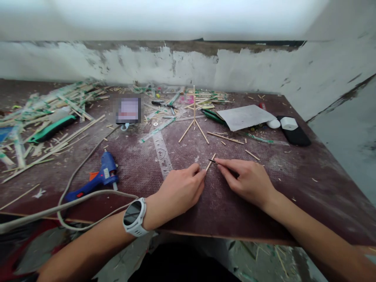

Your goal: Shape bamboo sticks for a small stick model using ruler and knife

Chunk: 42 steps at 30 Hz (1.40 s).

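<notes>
My left hand (183,187), with a watch on its wrist, pinches a short thin wooden stick (210,162) against the table. Its fingers are closed round the lower end, and the upper end points away to the right. My right hand (245,180) is also closed, holding a small dark, thin blade-like piece (212,160) between thumb and forefinger. That piece touches or crosses the stick near its upper end; most of it is hidden by the fingers. Just beyond stands a small frame of joined sticks (194,117), with two legs splayed and one stick upright.
A blue glue gun (102,176) lies at left, its cable (70,180) looping over the front edge. A clear ruler (161,152), green-handled cutter (54,128), phone (128,111), white sheet (246,116) and dark phone-like slab (296,133) lie farther off. Stick bundles (58,102) crowd the back left.
</notes>
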### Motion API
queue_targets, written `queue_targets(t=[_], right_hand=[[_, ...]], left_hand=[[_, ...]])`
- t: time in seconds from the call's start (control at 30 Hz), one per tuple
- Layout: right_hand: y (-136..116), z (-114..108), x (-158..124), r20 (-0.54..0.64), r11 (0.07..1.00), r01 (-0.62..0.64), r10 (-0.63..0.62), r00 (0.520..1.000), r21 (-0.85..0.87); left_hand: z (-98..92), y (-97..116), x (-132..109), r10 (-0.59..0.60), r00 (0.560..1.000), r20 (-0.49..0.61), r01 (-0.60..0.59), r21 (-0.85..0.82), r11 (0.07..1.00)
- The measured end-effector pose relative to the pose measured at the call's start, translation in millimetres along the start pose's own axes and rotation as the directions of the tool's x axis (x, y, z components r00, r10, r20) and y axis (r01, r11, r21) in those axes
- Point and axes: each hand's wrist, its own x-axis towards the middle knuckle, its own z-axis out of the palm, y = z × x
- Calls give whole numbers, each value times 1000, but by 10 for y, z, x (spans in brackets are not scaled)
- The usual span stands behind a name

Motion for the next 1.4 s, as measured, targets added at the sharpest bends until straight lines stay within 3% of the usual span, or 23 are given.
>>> queue_targets(t=[0.23,0.5,0.8,1.4], right_hand=[[9,-36,8,30,999,5,-4,1000,-50],[14,-99,29,223,946,134,-69,972,-294],[-128,-83,-13,310,938,131,-26,951,-322],[-92,-62,-12,301,942,129,-32,953,-309]], left_hand=[[4,17,4,12,1000,6,-12,49,999],[-1,24,23,-1,1000,10,1,35,999],[34,11,23,3,1000,-22,-3,28,1000],[20,23,23,7,1000,-5,-7,47,999]])
